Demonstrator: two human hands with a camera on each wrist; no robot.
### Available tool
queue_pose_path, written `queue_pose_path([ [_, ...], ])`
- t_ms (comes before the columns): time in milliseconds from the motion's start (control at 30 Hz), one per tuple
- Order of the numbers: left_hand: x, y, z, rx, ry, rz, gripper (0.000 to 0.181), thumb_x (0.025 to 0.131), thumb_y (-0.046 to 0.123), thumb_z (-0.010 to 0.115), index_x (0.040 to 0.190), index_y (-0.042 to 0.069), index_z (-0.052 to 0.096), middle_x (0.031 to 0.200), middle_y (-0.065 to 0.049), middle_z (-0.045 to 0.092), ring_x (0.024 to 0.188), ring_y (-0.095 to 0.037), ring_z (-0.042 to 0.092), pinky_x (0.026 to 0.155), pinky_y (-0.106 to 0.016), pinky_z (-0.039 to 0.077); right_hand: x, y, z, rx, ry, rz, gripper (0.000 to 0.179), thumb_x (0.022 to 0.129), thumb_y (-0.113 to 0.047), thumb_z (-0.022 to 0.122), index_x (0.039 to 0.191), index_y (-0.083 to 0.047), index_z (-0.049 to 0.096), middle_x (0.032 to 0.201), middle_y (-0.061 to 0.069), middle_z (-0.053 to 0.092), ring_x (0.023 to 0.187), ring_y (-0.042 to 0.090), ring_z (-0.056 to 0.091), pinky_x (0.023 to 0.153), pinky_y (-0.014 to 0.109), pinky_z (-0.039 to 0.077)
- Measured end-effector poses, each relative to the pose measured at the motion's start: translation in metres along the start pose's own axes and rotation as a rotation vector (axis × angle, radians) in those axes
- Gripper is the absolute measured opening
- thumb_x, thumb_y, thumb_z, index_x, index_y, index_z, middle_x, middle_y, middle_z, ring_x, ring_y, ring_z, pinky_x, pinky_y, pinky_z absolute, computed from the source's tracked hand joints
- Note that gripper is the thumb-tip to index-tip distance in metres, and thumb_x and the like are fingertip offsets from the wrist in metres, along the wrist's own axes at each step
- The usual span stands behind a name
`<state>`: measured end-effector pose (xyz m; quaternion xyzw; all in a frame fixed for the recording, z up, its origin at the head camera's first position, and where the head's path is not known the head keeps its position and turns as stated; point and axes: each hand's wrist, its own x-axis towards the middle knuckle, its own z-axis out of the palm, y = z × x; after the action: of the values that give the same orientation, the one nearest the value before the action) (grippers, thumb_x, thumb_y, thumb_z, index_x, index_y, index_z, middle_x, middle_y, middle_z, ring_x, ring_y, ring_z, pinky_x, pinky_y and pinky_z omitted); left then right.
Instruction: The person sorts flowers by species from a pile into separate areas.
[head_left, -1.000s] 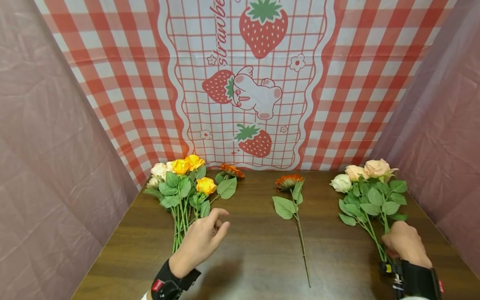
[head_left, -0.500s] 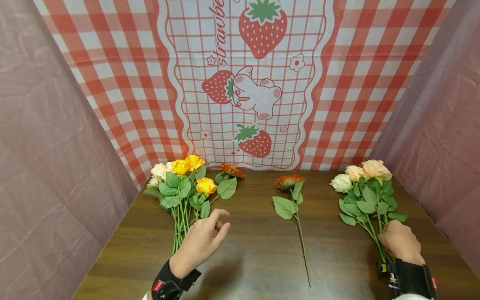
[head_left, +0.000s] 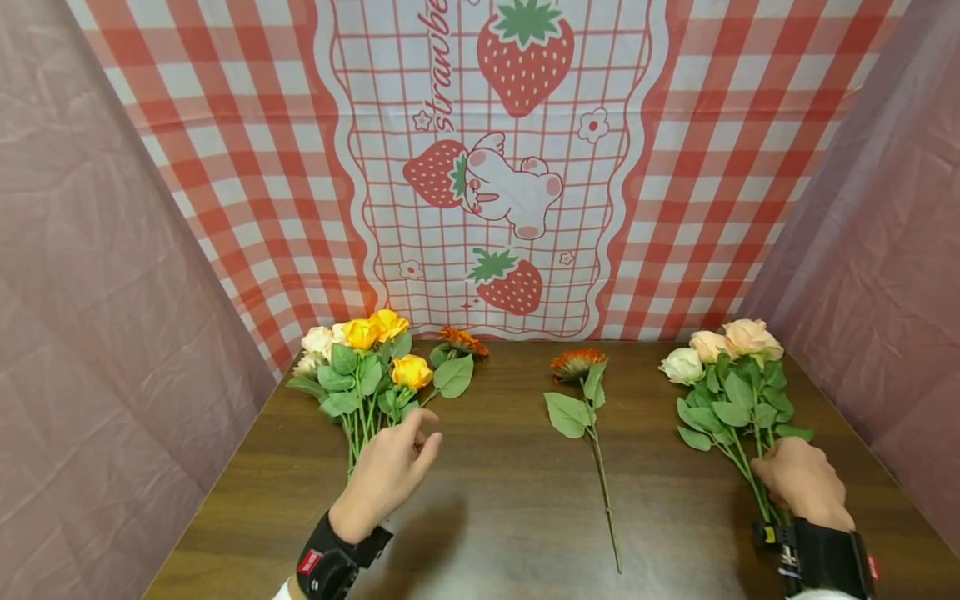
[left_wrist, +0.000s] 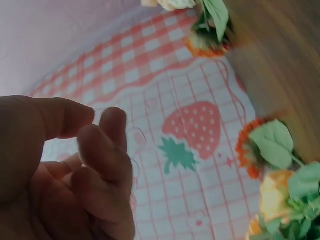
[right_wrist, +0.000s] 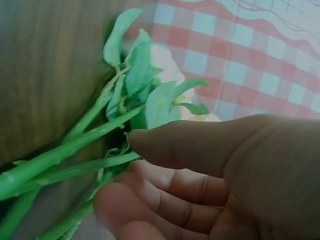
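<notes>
My left hand (head_left: 393,467) hovers beside the left bunch of flowers, fingers loosely bent and holding nothing. In the left wrist view, its thumb and fingers (left_wrist: 107,160) have nothing between them. That bunch has yellow roses (head_left: 412,372), pale roses (head_left: 318,342) and an orange flower (head_left: 463,342). My right hand (head_left: 801,482) is low beside the stems of the right bunch, which has peach roses (head_left: 752,338) and a white rose (head_left: 682,366). In the right wrist view, a gap shows between thumb and bent fingers, close by the green stems (right_wrist: 65,155); nothing is visibly gripped.
A single orange flower (head_left: 577,365) on a long stem lies mid-table, between the bunches. The brown wooden table (head_left: 517,517) ends at a red-and-white checked cloth (head_left: 285,167) with strawberry prints. Pinkish drapes (head_left: 112,292) hang at both sides.
The rightmost peach rose has shifted left, closer to the others in its bunch. My right hand moved slightly left with it. My left hand has drifted a little left and down.
</notes>
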<state>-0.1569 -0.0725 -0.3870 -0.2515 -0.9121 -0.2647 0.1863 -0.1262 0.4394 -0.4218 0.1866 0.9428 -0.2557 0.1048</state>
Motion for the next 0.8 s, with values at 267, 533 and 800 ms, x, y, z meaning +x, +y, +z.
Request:
queue_pose_path([
  [267,-0.002,-0.032,0.002,0.198,-0.058,-0.184,0.009,0.085,0.016,0.062,0.086,0.010,0.056,0.053,0.001,0.052,0.041,-0.012,0.044,0.033,-0.031,0.037,-0.007,-0.015,-0.003,-0.017,0.140,-0.092,0.034,0.088,-0.026,0.044,0.056,-0.016,0.041,0.050,-0.004,0.034,0.044,0.016,0.033,0.040,0.033,0.029],
  [533,-0.010,-0.061,0.012,0.302,-0.267,-0.400,0.022,0.078,0.018,0.063,0.064,0.002,0.058,0.063,-0.019,0.063,0.052,-0.034,0.058,0.041,-0.050,0.046,-0.018,-0.034,-0.005,-0.033,0.250,-0.171,0.033,0.091,-0.026,0.042,0.060,-0.014,0.042,0.051,-0.002,0.035,0.044,0.018,0.033,0.040,0.032,0.026],
  [800,-0.012,-0.073,0.015,0.304,-0.345,-0.455,0.017,0.075,0.015,0.062,0.065,0.002,0.060,0.070,-0.021,0.066,0.057,-0.035,0.060,0.044,-0.051,0.048,-0.025,-0.046,-0.008,-0.051,0.288,-0.199,0.031,0.092,-0.026,0.041,0.063,-0.013,0.044,0.053,0.000,0.036,0.045,0.019,0.035,0.042,0.033,0.026],
])
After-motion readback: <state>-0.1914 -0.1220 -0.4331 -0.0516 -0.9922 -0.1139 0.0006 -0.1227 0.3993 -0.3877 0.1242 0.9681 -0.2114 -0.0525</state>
